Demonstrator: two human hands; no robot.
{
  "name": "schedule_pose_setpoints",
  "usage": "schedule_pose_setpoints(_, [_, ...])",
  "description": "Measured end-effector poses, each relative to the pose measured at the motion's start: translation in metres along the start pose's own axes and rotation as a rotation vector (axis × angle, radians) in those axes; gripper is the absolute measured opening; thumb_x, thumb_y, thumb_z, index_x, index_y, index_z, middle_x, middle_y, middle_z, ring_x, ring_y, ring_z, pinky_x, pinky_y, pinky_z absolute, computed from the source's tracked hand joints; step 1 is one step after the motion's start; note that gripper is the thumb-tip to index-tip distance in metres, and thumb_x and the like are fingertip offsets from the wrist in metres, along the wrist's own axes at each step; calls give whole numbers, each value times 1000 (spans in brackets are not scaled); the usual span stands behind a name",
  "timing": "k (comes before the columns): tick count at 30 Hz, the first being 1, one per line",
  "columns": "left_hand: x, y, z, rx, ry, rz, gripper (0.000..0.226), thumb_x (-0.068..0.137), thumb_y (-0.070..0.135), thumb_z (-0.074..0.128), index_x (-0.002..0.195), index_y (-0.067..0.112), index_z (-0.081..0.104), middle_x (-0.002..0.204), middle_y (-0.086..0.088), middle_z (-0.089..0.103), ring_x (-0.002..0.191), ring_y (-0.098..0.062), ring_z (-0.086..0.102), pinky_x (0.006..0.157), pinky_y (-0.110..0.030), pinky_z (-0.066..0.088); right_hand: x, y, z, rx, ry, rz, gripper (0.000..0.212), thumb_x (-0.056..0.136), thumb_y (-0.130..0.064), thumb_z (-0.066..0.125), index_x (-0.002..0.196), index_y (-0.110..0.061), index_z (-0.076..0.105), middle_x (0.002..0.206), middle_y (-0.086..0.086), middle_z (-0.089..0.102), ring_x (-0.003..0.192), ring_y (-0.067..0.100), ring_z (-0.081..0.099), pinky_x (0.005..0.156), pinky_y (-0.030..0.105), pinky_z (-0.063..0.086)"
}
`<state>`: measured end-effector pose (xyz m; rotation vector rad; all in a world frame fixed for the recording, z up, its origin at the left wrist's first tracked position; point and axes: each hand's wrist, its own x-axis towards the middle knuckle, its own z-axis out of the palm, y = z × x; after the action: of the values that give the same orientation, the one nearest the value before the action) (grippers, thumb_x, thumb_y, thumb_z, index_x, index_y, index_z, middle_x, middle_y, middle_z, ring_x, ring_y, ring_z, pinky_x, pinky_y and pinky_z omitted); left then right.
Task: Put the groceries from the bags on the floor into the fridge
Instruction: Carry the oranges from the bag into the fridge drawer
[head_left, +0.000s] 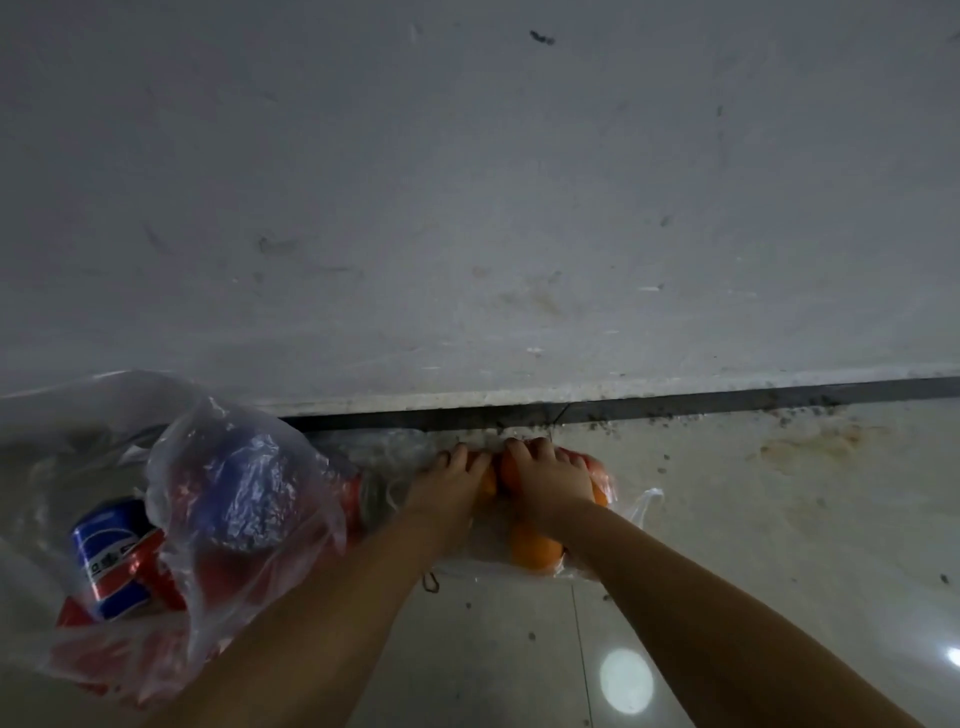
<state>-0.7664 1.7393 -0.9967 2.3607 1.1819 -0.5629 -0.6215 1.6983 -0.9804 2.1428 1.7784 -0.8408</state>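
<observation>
Progress: early, by my judgement; both bags lie on the floor with goods inside, and no fridge is in view, so nothing shows as stored.
Step in hand: oranges (536, 545) are being gathered from the small clear bag (644, 506), it seems.
Left hand (457, 483): lies on top of the fruit, fingers (462, 456) curled down over the far side of an orange; whether it grips through the plastic or inside the bag I cannot tell.
Right hand (545, 478): just beside the left hand, touching or nearly so, fingers curled over another orange, thumb hidden.
Small clear bag: flat on the floor (727, 545), its far end close to the dark gap under the pale wall or panel (467, 208); one orange lies free on the near side of the hands, and something reddish shows to the right of them.
Large bag (234, 493): left of the small clear bag, crumpled thin plastic, holding a blue-and-red soda can (114, 556), a blue-capped item and red packets, untouched.
Look of the fruit: round, bright orange, smooth; likely to roll if let go.
Left to do: lift out the oranges, carry them to the fridge, then empty the large bag.
</observation>
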Motion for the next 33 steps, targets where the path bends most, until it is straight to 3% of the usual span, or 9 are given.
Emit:
schedule_pose_setpoints(4, [-17,-2,-9,-68,56,24,73,88,26,56,148,22,15,146,-12,27,124,-36,44,96,-42,45,-18,-4,-10,188,42,15,68,86,-37,63,142,-30,26,147,10,31,132,34,37,108,51,33])
schedule_pose_setpoints(8, [-82,9,-38,-187,111,-14,68,84,33,62,143,17,32,133,-14,41,116,-36,49,91,-38,44,-72,-16,-39,304,7,133,73,82,-44,63,142,-33,22,147,10,30,131,36,37,102,60,39])
schedule_pose_setpoints(14, [-202,56,-131,-336,-18,-44,73,82,28,67,142,19,27,138,-14,32,118,-30,47,93,-38,48,-199,-37,-111,299,-65,155,71,83,-31,65,140,-32,22,148,12,27,129,35,38,95,44,46])
schedule_pose_setpoints(21, [-317,109,-247,-302,-103,12,79,83,30,66,146,23,18,145,-10,26,125,-28,43,97,-37,46,-335,-54,-215,426,-70,280,75,82,-32,64,143,-30,21,137,8,36,119,29,44,92,38,44])
schedule_pose_setpoints(27, [-419,141,-324,-295,-68,106,78,84,33,64,146,27,16,146,-6,25,130,-26,37,98,-34,41,-451,-64,-284,522,57,335,70,81,-35,65,139,-29,26,135,7,37,117,28,46,91,38,46])
schedule_pose_setpoints(33, [-510,196,-384,-200,-19,240,80,82,35,67,144,27,17,147,-8,26,127,-29,42,97,-41,46,-596,-73,-324,650,236,483,68,82,-34,66,138,-27,28,134,9,37,115,31,47,93,42,48])
